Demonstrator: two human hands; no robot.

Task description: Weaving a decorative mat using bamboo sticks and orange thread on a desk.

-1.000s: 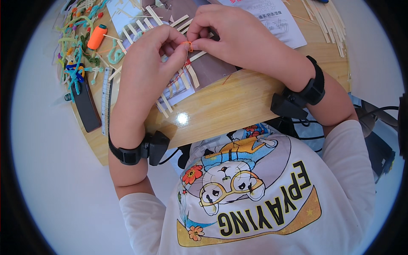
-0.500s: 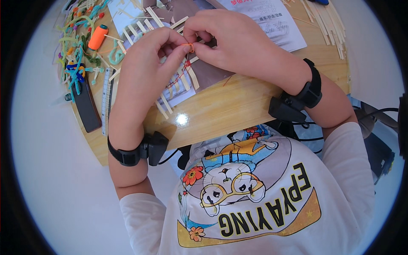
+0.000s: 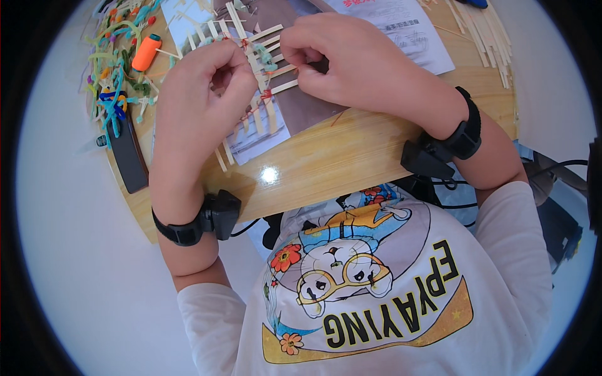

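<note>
Stick lattice (image 3: pixel 253 61): slim, pale wooden strips set crosswise, with red thread (image 3: pixel 266 95) bound around visible joints. Strip ends project unevenly at the edges. The piece lies over printed sheets (image 3: pixel 307 109), its left part partly hidden.

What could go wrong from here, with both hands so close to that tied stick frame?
The thin wooden stick frame might skew if the left hand or right hand presses on it. A tug could perhaps loosen the red thread tied around its sticks. The dark phone lies near the edge of the wooden table, so a bump might knock it off.
</note>
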